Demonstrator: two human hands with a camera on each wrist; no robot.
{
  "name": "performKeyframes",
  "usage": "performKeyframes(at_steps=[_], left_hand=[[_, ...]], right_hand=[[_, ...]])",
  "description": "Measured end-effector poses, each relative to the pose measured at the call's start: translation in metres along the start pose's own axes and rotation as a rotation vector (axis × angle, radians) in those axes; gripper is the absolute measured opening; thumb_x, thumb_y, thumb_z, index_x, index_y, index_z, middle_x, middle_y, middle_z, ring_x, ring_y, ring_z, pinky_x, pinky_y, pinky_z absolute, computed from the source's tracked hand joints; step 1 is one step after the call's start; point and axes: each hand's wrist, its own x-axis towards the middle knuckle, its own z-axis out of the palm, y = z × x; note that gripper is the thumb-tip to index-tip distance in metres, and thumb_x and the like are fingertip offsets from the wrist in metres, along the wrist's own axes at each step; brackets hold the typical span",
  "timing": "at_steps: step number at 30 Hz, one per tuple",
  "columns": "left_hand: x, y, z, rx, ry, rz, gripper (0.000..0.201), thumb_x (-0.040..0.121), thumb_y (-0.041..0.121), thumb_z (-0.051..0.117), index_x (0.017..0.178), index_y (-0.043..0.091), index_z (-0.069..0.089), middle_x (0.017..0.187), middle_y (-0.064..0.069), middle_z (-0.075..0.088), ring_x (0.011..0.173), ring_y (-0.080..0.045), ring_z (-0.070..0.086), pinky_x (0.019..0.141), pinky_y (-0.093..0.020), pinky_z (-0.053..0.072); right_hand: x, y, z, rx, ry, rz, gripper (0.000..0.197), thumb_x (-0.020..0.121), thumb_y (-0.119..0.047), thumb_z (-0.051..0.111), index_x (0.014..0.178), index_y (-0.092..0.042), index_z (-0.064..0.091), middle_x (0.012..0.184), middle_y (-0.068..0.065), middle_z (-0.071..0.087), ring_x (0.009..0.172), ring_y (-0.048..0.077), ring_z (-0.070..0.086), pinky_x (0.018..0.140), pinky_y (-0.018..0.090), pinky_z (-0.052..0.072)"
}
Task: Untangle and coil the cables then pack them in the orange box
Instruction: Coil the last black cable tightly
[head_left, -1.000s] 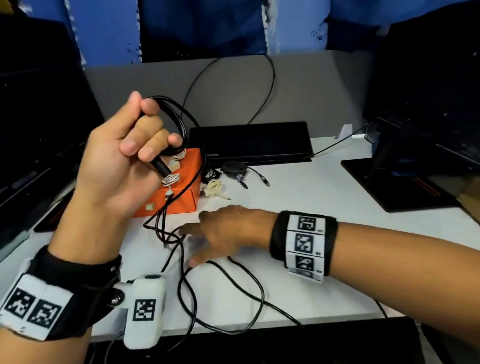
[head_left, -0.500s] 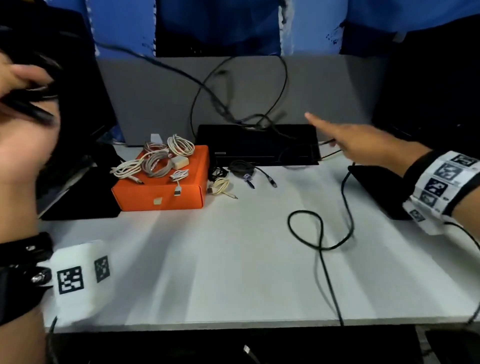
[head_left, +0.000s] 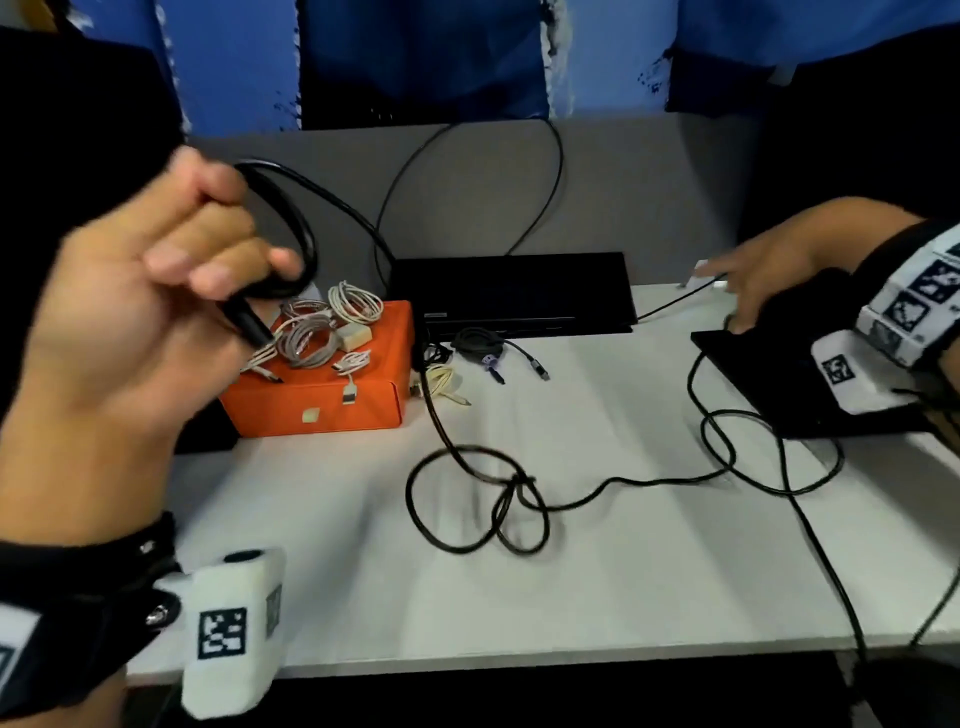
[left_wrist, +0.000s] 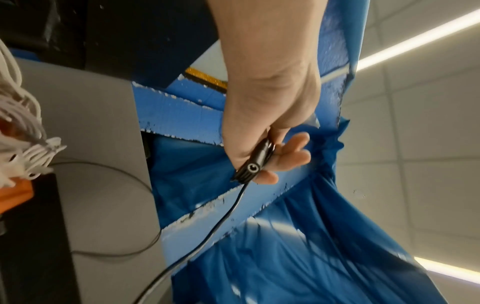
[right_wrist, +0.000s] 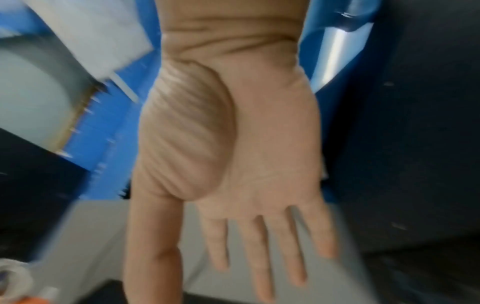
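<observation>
My left hand (head_left: 208, 260) is raised at the left and grips the plug end and a few loops of a long black cable (head_left: 478, 499); the left wrist view shows the black plug (left_wrist: 250, 167) between thumb and fingers. The cable drops to the white table and lies in a loose tangle at the middle, then runs right and over the front edge. The orange box (head_left: 322, 402) sits closed at the back left with several coiled white cables (head_left: 332, 332) on its lid. My right hand (head_left: 737, 291) is spread flat at the far right, holding nothing; its fingers (right_wrist: 259, 257) are straight.
A closed black laptop (head_left: 511, 291) lies behind the box. Small coiled cables (head_left: 478, 345) lie between box and laptop. A black monitor base (head_left: 769, 384) sits at the right under my right hand. A grey partition stands at the back.
My left hand has come back toward the middle with the cable loops. The right hand let the cable go and sank to the far right. The slack cable now lies tangled at the table's middle.
</observation>
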Motion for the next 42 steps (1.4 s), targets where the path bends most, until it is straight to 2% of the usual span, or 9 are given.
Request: performKeyframes(at_steps=[3,9,13,16,20,27,33,36,42], left_hand=[[0.001,-0.022,0.037,0.028,0.013,-0.168,0.036,0.109,0.030,0.034,0.083,0.021,0.057,0.046,0.011,0.040,0.045,-0.004,0.042,0.075,-0.021,0.053],[-0.006,-0.059,0.062,-0.005,-0.125,-0.345,0.032,0.107,0.030,0.033,0.086,0.016,0.053,0.047,0.011,0.042,0.040,-0.006,0.040,0.071,-0.024,0.049],[-0.009,-0.074,0.055,-0.178,-0.239,-0.433,0.039,0.107,0.029,0.032,0.082,0.017,0.059,0.043,0.011,0.044,0.043,-0.007,0.047,0.073,-0.025,0.052],[-0.008,-0.076,0.047,-0.158,-0.260,-0.466,0.039,0.105,0.027,0.033,0.083,0.014,0.061,0.046,0.006,0.049,0.055,-0.015,0.057,0.082,-0.030,0.055],[-0.008,-0.076,0.040,-0.011,-0.284,-0.487,0.036,0.105,0.025,0.034,0.090,0.008,0.063,0.058,-0.006,0.054,0.071,-0.031,0.063,0.087,-0.039,0.054],[-0.019,-0.088,0.074,-0.338,-0.213,-0.354,0.042,0.106,0.036,0.034,0.077,0.015,0.056,0.039,0.011,0.045,0.037,-0.006,0.049,0.071,-0.026,0.055],[-0.013,-0.064,0.070,-0.468,-0.242,-0.181,0.052,0.110,0.026,0.027,0.136,-0.012,0.051,0.056,0.006,0.054,0.056,-0.007,0.060,0.103,-0.029,0.051],[-0.003,-0.051,0.054,-0.451,-0.007,-0.005,0.048,0.111,0.020,0.032,0.131,-0.019,0.054,0.080,-0.001,0.051,0.073,-0.011,0.070,0.099,-0.033,0.053],[0.005,-0.054,0.028,0.672,0.196,0.212,0.023,0.111,0.023,0.035,0.124,0.016,0.053,0.108,0.005,0.076,0.079,-0.013,0.073,0.093,-0.038,0.054]], right_hand=[[-0.051,-0.068,0.022,-0.129,0.178,-0.299,0.083,0.094,-0.022,0.073,0.161,-0.037,0.027,0.156,-0.015,0.039,0.146,0.014,0.038,0.119,0.028,0.029],[-0.120,-0.169,0.103,0.453,0.585,-0.829,0.050,0.110,-0.042,0.040,0.158,-0.028,0.040,0.158,-0.011,0.047,0.143,0.001,0.042,0.119,0.022,0.030],[-0.109,-0.185,0.137,0.738,0.580,-0.909,0.042,0.113,-0.038,0.033,0.132,-0.017,0.064,0.109,-0.009,0.073,0.099,0.009,0.070,0.088,0.030,0.054],[-0.103,-0.187,0.145,0.872,0.500,-0.900,0.041,0.114,-0.032,0.035,0.102,-0.003,0.062,0.074,0.000,0.060,0.059,0.015,0.056,0.056,0.019,0.041],[-0.100,-0.181,0.148,0.771,0.545,-0.898,0.036,0.112,-0.034,0.039,0.085,-0.019,0.055,0.069,-0.009,0.055,0.061,0.004,0.051,0.059,0.019,0.036],[-0.109,-0.180,0.146,0.839,0.661,-0.999,0.033,0.112,-0.035,0.039,0.083,-0.028,0.054,0.069,-0.012,0.053,0.062,0.005,0.049,0.058,0.020,0.038],[-0.107,-0.177,0.146,1.070,0.435,-0.969,0.032,0.113,-0.032,0.034,0.111,-0.012,0.058,0.068,0.007,0.045,0.043,0.020,0.039,0.042,0.027,0.032],[-0.104,-0.180,0.154,0.964,0.234,-0.892,0.019,0.113,-0.023,0.039,0.126,-0.018,0.052,0.067,0.001,0.045,0.042,0.019,0.049,0.043,0.030,0.046],[-0.114,-0.195,0.177,0.768,-0.290,-0.880,0.032,0.110,-0.023,0.048,0.142,-0.026,0.048,0.069,0.002,0.038,0.048,0.010,0.040,0.044,0.023,0.036]])
